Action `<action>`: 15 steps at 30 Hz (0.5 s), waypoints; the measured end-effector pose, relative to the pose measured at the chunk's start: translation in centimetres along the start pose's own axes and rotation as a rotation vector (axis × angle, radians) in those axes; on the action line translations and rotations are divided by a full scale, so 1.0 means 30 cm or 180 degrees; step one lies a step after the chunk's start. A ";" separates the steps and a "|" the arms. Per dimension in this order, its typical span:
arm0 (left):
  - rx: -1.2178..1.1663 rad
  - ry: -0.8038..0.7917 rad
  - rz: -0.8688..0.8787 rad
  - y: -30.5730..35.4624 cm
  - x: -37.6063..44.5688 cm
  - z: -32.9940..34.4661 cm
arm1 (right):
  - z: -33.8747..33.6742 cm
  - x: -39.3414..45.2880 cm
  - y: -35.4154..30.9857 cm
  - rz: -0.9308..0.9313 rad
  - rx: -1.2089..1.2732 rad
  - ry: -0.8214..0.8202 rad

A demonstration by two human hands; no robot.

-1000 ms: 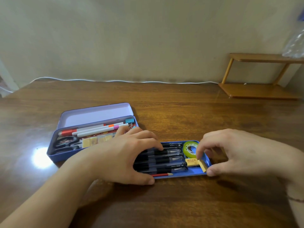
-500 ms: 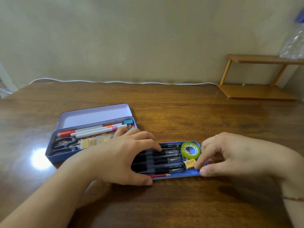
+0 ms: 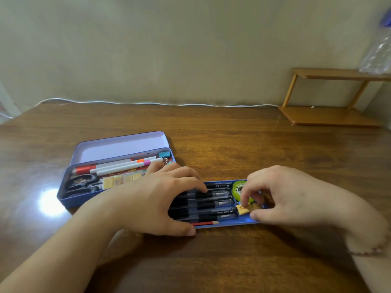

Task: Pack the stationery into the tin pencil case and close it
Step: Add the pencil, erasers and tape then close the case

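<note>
Blue inner tray lay just right of the open tin pencil case. Left hand pressed flat on its pens; right hand pinched the yellow eraser, best seated flat beside the tape roll.

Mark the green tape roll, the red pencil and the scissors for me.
green tape roll (image 3: 238, 185): head view, on its upper left rim, beside the fingers.
red pencil (image 3: 204, 223): head view, mid-shaft, at the tray's near edge.
scissors (image 3: 81, 180): head view, on the black handle loop in the case.
</note>
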State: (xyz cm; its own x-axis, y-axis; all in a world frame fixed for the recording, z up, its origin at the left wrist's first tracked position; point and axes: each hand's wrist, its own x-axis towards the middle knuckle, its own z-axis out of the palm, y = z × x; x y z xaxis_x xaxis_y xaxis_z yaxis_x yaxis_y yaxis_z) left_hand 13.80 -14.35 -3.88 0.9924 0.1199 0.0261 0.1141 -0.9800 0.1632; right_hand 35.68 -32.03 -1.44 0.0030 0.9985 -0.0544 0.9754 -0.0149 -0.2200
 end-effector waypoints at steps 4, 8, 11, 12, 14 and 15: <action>-0.0022 -0.0020 -0.0011 0.002 -0.001 -0.003 | 0.019 0.013 -0.017 0.0094 -0.0054 0.0169; -0.0025 -0.0055 -0.0024 -0.001 -0.001 -0.005 | 0.020 0.019 -0.010 0.0232 -0.0005 0.0187; -0.0014 -0.0030 -0.0021 -0.001 -0.001 -0.002 | 0.010 0.013 -0.009 0.0247 0.0206 0.0098; -0.0018 -0.0019 -0.0025 -0.001 -0.001 -0.002 | 0.004 0.011 0.000 0.0243 0.0271 0.0070; -0.0019 -0.0021 -0.0024 -0.001 -0.001 -0.002 | -0.025 0.003 0.061 0.0433 0.0621 0.0407; -0.0009 -0.0014 -0.0020 -0.001 -0.001 -0.002 | -0.047 -0.008 0.110 0.0627 0.0708 0.0636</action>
State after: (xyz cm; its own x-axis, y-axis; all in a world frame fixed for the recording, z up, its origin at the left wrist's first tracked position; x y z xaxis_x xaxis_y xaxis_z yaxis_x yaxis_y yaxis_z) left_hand 13.77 -14.32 -3.83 0.9919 0.1255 0.0207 0.1203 -0.9787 0.1662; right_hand 39.21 -32.25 -0.78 0.2508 0.9655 0.0697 0.8799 -0.1974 -0.4322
